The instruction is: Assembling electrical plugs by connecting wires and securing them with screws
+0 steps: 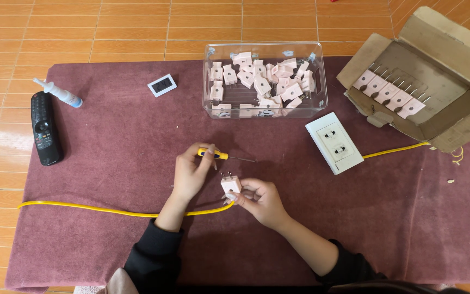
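A pink plug (230, 184) is pinched between the fingers of the right hand (260, 200), with a yellow cable (110, 209) leaving it below. A screwdriver (218, 155) is touched by the curled fingers of the left hand (190, 173). A white socket (334, 142) lies well beyond the right fingers.

A single head-worn camera looks steeply down from the near side, fairly close above the maroon mat (110, 163) on the floor.
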